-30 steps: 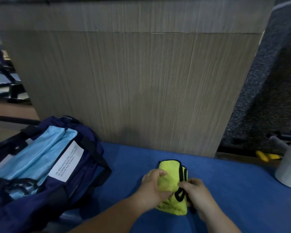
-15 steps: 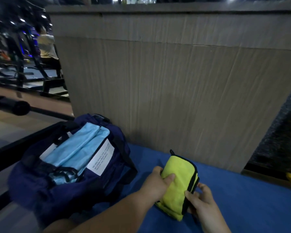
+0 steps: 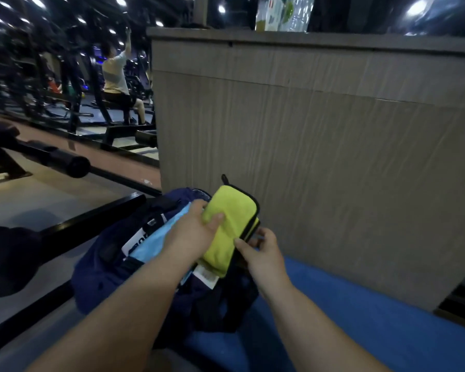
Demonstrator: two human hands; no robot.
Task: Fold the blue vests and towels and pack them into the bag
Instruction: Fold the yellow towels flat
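A folded yellow towel (image 3: 231, 226) with black edging hangs just above the open navy bag (image 3: 102, 275). My left hand (image 3: 191, 232) grips the towel's left side, thumb on top. Along the towel's right black edge, my right hand (image 3: 261, 256) pinches it between thumb and fingers. Inside the bag lies a folded light-blue vest (image 3: 151, 242) with a white label (image 3: 134, 241), partly hidden under my left arm. The bag sits at the left end of a blue padded surface (image 3: 333, 318).
A tall wood-grain counter wall (image 3: 320, 162) rises right behind the bag and blue surface. Left of it are a black barbell bar (image 3: 51, 157), black frame rails (image 3: 91, 218) and gym machines, with a person (image 3: 116, 79) exercising far back.
Both hands have lifted the yellow towel off the blue surface and carried it left, over the open bag. My view has swung left and up.
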